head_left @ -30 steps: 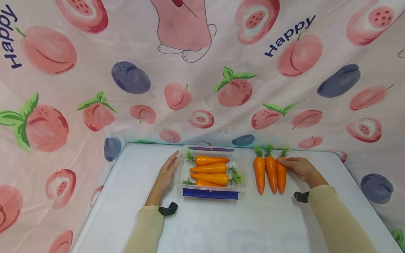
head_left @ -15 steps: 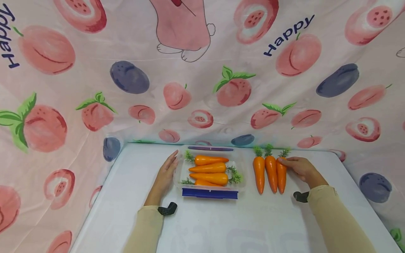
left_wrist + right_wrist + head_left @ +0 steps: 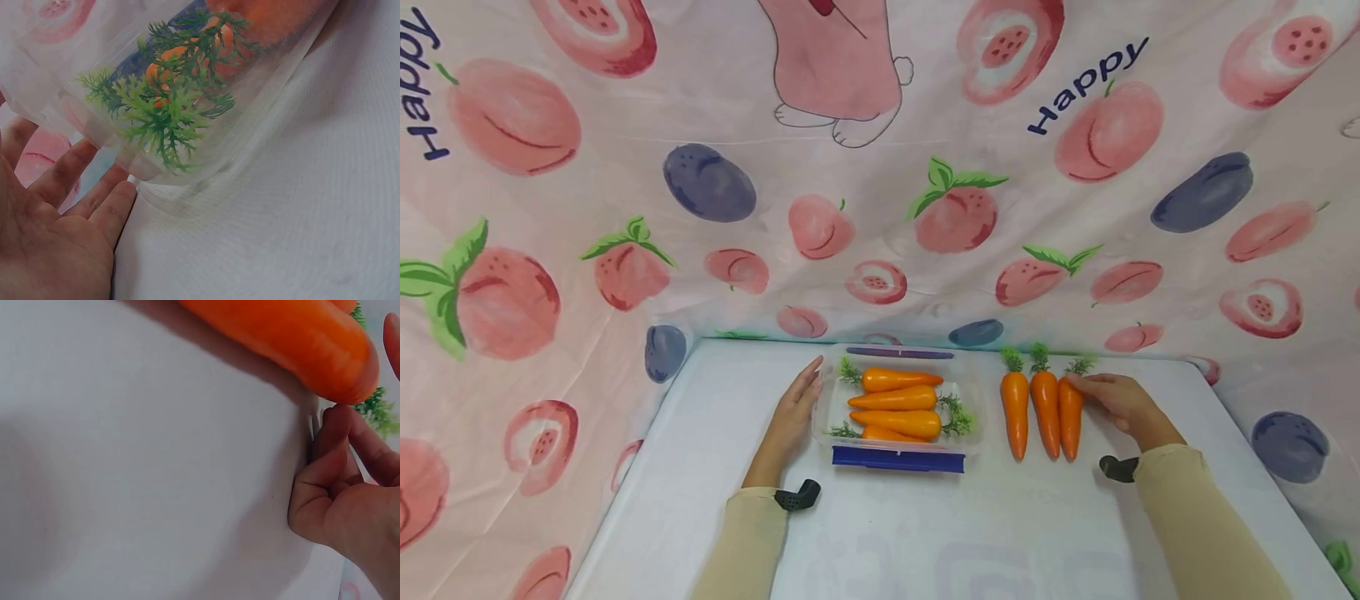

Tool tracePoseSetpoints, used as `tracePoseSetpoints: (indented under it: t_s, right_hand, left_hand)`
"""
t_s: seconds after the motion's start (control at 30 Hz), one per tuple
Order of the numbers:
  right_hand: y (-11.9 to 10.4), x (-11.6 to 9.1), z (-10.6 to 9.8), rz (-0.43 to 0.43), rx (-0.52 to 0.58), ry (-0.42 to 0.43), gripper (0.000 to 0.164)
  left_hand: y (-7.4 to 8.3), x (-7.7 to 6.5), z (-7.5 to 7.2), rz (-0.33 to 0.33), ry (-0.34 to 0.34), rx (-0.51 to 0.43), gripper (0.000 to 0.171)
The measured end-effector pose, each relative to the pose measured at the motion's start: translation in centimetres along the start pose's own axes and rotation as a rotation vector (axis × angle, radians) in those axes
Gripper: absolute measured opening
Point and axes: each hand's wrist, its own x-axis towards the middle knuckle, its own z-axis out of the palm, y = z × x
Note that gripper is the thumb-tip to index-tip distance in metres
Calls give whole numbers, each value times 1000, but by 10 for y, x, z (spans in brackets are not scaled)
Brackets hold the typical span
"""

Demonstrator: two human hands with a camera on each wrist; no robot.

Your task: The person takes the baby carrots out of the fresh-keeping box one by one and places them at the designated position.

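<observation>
In the head view, my left hand [image 3: 792, 417] lies along the left side of a clear plastic container [image 3: 822, 417] with blue clips. Its fingers are fairly straight, and the left wrist view shows the fingertips [image 3: 125, 187] against the container wall. Inside lie several orange toy carrots [image 3: 895, 400] with green tops. My right hand [image 3: 1123, 404] holds the leafy end of the rightmost carrot [image 3: 1071, 421] of three on the table. In the right wrist view, curled fingers [image 3: 337, 425] touch that carrot's thick end [image 3: 337, 369]; the thumb's grip is partly out of frame.
Two more carrots, the left one [image 3: 1016, 417] and the middle one [image 3: 1046, 417], lie to the container's right. The white table [image 3: 925, 533] ends at a fruit-patterned cloth [image 3: 880, 208] behind it. A blue clip flap [image 3: 898, 460] hangs at the container's front.
My right hand has shifted slightly to the right. The rightmost carrot's leafy end has moved a little with it, and the middle carrot has shifted slightly too. My left hand and the container stay put.
</observation>
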Motion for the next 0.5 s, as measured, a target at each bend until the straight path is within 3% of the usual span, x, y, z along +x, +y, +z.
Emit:
tracePoseSetpoints:
  t_s: [0.23, 0.37, 0.5]
  right_hand:
    - [7, -3, -4, 17, 126, 3, 106]
    - [4, -7, -5, 18, 132, 12, 105]
    - [-3, -10, -7, -6, 58, 51, 102]
  left_hand:
    - [-1, 1, 1, 1, -1, 10, 51]
    - [-2, 1, 1, -4, 0, 4, 50]
    - [-1, 1, 0, -7, -2, -7, 49]
